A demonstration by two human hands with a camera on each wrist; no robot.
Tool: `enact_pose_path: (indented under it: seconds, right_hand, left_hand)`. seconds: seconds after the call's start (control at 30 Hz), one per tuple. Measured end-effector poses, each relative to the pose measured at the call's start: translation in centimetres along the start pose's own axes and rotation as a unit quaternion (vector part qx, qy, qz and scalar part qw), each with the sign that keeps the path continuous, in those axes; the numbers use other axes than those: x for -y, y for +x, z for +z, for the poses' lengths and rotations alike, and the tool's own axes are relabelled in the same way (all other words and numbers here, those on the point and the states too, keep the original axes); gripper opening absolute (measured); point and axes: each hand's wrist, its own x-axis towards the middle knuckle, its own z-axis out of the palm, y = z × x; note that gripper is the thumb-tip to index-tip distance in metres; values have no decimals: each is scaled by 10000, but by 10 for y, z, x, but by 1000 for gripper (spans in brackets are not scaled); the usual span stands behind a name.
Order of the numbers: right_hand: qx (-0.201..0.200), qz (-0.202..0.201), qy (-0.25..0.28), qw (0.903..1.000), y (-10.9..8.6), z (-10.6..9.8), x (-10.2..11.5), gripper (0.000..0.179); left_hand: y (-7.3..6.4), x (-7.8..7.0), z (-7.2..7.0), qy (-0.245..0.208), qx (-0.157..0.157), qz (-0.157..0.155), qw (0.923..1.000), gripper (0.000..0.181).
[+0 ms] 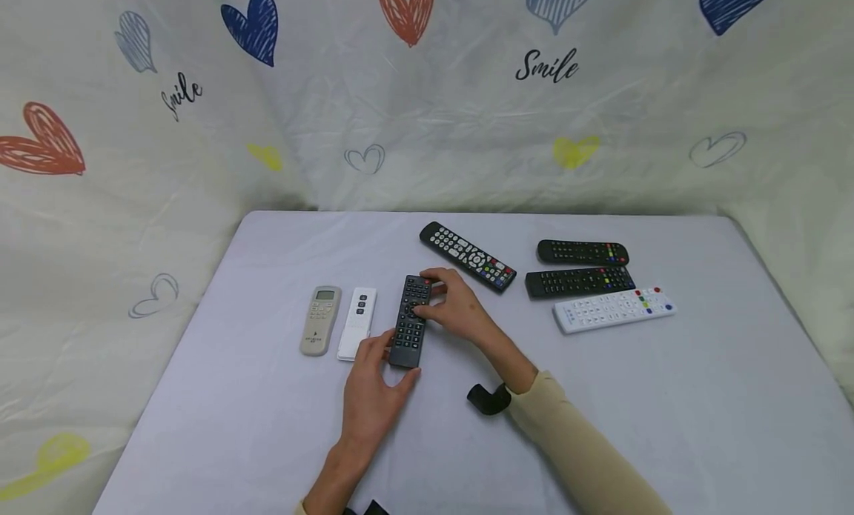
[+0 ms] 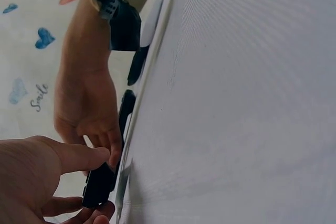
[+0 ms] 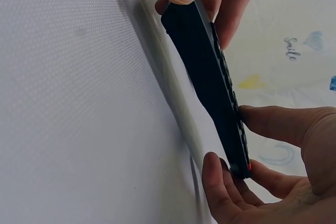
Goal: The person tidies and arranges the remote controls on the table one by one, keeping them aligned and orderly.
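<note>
Both hands hold a black remote control [image 1: 408, 330] near the middle of the table. My left hand [image 1: 370, 404] grips its lower end between thumb and fingers. At the upper end, by the red button, my right hand [image 1: 463, 311] pinches it, thumb on the buttons and fingers at the far end. In the right wrist view the remote [image 3: 197, 56] is seen edge-on, with a gap between it and the white surface. Left of it lie a white remote [image 1: 358, 322] and a grey-beige remote [image 1: 321, 320] with a small display.
Behind the right hand lies a black remote [image 1: 467, 256], set diagonally. Farther right are two more black remotes, one at the back [image 1: 583, 252] and one before it [image 1: 579, 281], then a white remote [image 1: 614, 310] with coloured buttons. A white cloth covers the table [image 1: 667, 419]; a heart-patterned curtain [image 1: 454, 115] hangs behind.
</note>
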Motion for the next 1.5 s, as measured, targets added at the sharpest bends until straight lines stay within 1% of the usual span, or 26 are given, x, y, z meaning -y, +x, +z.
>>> enact_pose_path:
  seconds: [0.17,0.4,0.73,1.17,1.5]
  right_hand:
    - [2,2,-47,10000,2,2,1,65]
    - [-14,-122,-196,9997,5,5,1,66]
    - [-9,-229,-362,9991,7,8,2,65]
    - [-26,-176,-542,9984,7,14,1,64]
    - [-19,-335,-637,9974,8,16,4,66]
  left_hand:
    - [0,0,-1,48,50,-114,9999,76]
    - [-1,1,-1,88,-35,-54,9999,75]
    - [-2,3,-3,136,-135,-45,9998,72]
    - [-4,6,-2,180,-148,-118,9997,72]
    - [-3,4,-4,329,-100,-204,9992,70]
